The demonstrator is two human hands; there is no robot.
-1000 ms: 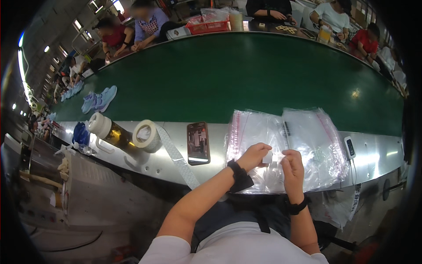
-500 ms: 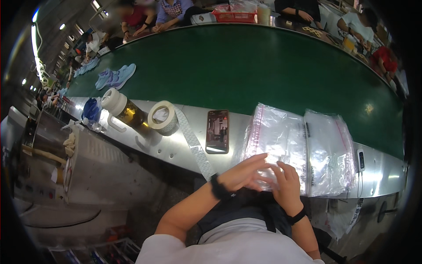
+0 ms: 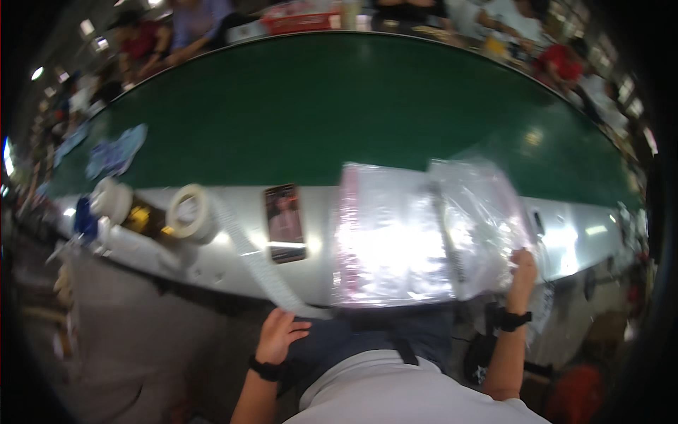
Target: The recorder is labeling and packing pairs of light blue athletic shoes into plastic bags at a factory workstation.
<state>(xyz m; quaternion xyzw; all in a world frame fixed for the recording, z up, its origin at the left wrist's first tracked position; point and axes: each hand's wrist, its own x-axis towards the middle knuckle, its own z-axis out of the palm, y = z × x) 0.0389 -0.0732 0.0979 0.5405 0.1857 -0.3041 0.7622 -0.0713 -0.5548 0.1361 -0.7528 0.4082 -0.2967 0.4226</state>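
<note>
My right hand is closed on the right edge of a clear plastic bag on the right-hand pile. That bag looks skewed and slightly bulged, its outline smeared by motion. To its left lies a flat pile of clear bags with a pink strip down one edge. Beside the near table edge, my left hand has its fingers apart. Its fingertips are close to the hanging end of a pale patterned sticker strip; whether they touch it I cannot tell. The strip runs from a roll.
A phone lies between strip and bags. Left of the roll are a bottle of amber liquid and a blue bundle. Past the metal ledge runs a green belt, with light blue shoes. People sit along the far side.
My hands were together over the bags and have parted, left toward the strip's end, right to the right pile's edge. The right bag has shifted. My view has turned right.
</note>
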